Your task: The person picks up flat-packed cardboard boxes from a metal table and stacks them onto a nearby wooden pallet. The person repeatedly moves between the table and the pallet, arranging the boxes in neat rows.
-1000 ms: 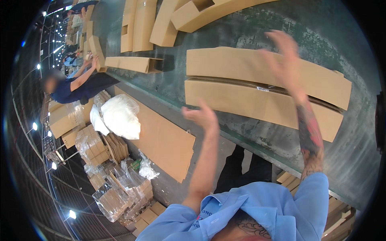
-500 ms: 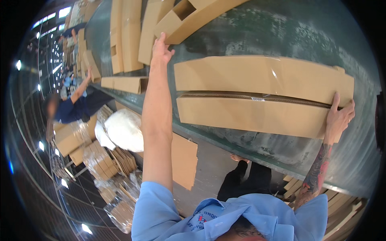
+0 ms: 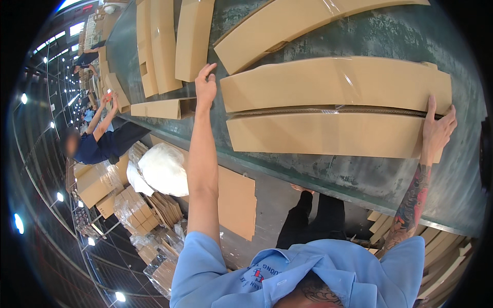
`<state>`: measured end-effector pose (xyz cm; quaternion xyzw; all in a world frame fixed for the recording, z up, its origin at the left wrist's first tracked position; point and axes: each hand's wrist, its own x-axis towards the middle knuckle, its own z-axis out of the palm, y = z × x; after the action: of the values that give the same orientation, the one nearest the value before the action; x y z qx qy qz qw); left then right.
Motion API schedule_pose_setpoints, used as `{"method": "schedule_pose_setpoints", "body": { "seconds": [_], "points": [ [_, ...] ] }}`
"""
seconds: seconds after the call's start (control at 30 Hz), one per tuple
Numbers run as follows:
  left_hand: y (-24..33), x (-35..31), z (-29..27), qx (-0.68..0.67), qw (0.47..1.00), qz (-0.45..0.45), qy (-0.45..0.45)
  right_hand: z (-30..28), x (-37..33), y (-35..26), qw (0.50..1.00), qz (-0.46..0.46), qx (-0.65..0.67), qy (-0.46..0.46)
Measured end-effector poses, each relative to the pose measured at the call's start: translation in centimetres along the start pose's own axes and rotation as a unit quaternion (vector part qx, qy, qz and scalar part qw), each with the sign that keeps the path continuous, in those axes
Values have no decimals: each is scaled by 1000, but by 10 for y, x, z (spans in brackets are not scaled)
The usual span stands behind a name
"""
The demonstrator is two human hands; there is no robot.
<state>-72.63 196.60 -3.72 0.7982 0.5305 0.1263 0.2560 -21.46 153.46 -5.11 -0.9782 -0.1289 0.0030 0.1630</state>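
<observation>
My right hand [image 3: 437, 132] touches the right ends of the far long box [image 3: 328, 82] and the near long box [image 3: 328, 136], thumb and fingers spread; I can't tell whether it grips. My left hand [image 3: 206, 93] is empty, fingers loosely bent, near a slanting box [image 3: 287, 38]. The long boxes lie side by side on the green table [image 3: 370, 177].

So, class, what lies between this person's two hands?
Long cardboard, split lengthwise by a dark gap, and a bare strip of table beside the left hand; the right hand touches the cardboard's right end. The head view shows this.
</observation>
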Motion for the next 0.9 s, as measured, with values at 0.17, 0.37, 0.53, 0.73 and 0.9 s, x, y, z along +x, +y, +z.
{"method": "schedule_pose_setpoints", "body": {
  "seconds": [0.17,0.37,0.53,0.73,0.9],
  "points": [
    [69,0,8,-347,870,-326,-130,1,0,9,1000,22,-17,14],
    [53,4,15,-332,885,-250,-209,2,2,1,999,37,4,7],
    [6,-15,9,-452,846,-217,-181,0,7,1,999,37,-3,11],
    [8,-28,4,-500,818,-208,-194,-2,15,9,998,53,-22,-19],
    [20,-27,18,-584,753,-249,-173,-29,55,19,972,59,24,-227]
  ]
}}
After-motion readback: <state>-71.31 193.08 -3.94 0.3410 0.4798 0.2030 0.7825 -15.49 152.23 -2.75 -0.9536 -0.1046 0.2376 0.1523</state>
